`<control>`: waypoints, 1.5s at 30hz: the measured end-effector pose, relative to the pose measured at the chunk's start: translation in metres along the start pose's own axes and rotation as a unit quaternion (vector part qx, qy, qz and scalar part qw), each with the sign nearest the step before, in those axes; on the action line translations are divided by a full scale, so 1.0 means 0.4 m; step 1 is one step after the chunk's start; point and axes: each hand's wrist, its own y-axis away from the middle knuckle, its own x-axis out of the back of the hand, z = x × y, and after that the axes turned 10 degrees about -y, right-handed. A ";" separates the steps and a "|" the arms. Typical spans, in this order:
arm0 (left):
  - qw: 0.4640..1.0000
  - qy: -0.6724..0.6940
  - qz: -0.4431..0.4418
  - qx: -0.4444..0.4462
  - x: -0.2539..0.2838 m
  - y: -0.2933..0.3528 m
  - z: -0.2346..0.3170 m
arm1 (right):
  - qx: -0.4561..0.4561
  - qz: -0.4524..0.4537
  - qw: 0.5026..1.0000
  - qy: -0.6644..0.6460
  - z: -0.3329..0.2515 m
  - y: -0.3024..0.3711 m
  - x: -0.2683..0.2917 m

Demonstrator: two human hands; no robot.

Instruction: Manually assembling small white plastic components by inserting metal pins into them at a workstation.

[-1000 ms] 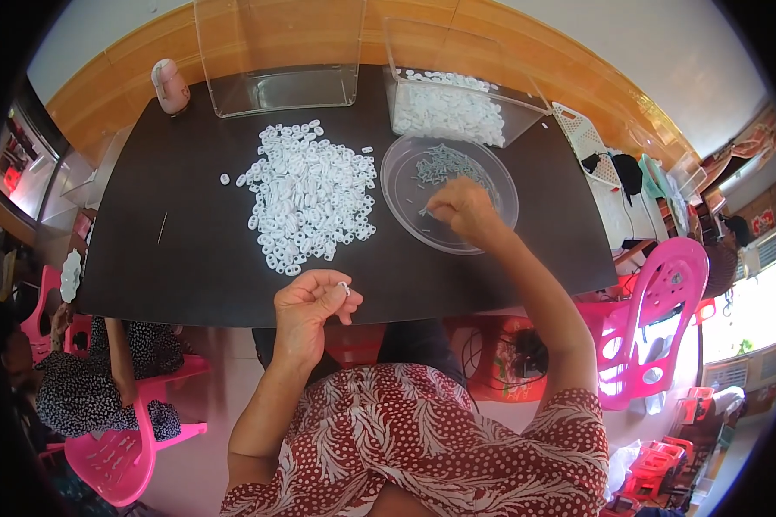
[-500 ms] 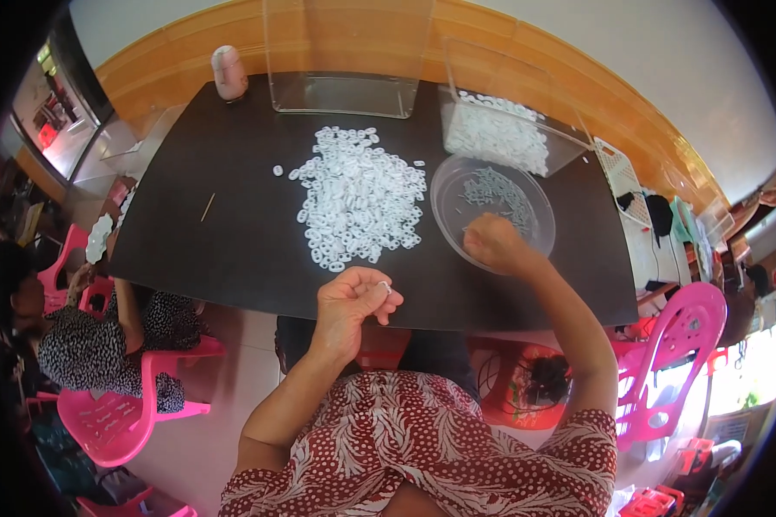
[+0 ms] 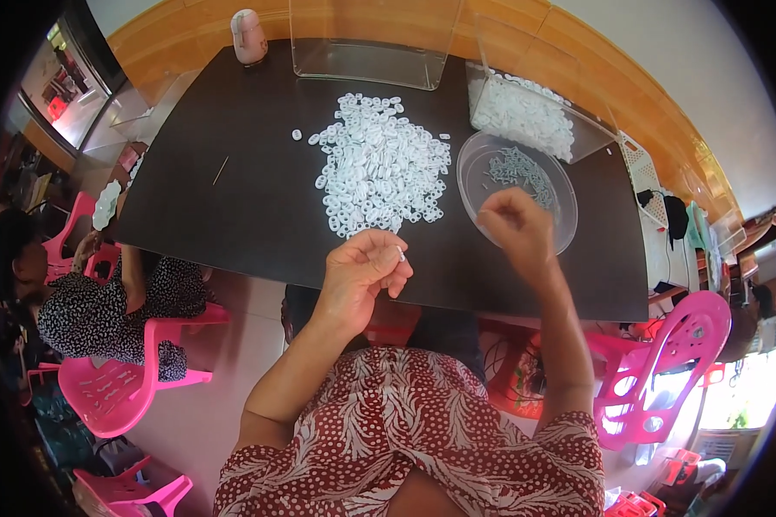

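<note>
My left hand [image 3: 366, 269] is at the near edge of the dark table [image 3: 168, 211], closed on a small white plastic piece [image 3: 402, 254] pinched at its fingertips. Just beyond it spreads a big heap of white oval plastic pieces [image 3: 384, 164], each with holes in it. My right hand [image 3: 519, 226] hovers over the near rim of a round clear dish [image 3: 566, 231]. Its fingers are curled together, and whatever they hold is too small or hidden. Small grey pin-like parts [image 3: 519, 172] lie scattered in that dish.
Behind the dish a clear bin [image 3: 578, 142] lies with more white pieces. Another clear bin [image 3: 371, 76] stands at the back, beside a pink flask [image 3: 249, 39]. A thin stick [image 3: 221, 170] lies at left. Another person [image 3: 86, 314] sits on a pink chair [image 3: 103, 405].
The whole view has shifted, so the table sits higher and farther right. My right hand has drawn slightly back from the grey parts toward me. My left hand keeps its pinch on the white piece.
</note>
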 end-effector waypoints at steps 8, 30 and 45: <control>0.996 -0.016 0.041 -0.077 -0.008 0.011 -0.005 | 0.111 -0.126 0.984 -0.064 -0.034 0.049 -0.146; 0.995 0.003 0.067 -0.072 0.015 0.024 -0.025 | -0.064 -0.060 0.972 -0.216 -0.009 0.080 -0.225; 0.992 -0.045 0.085 -0.079 0.015 0.037 -0.025 | -0.055 -0.042 0.978 -0.195 -0.005 0.087 -0.241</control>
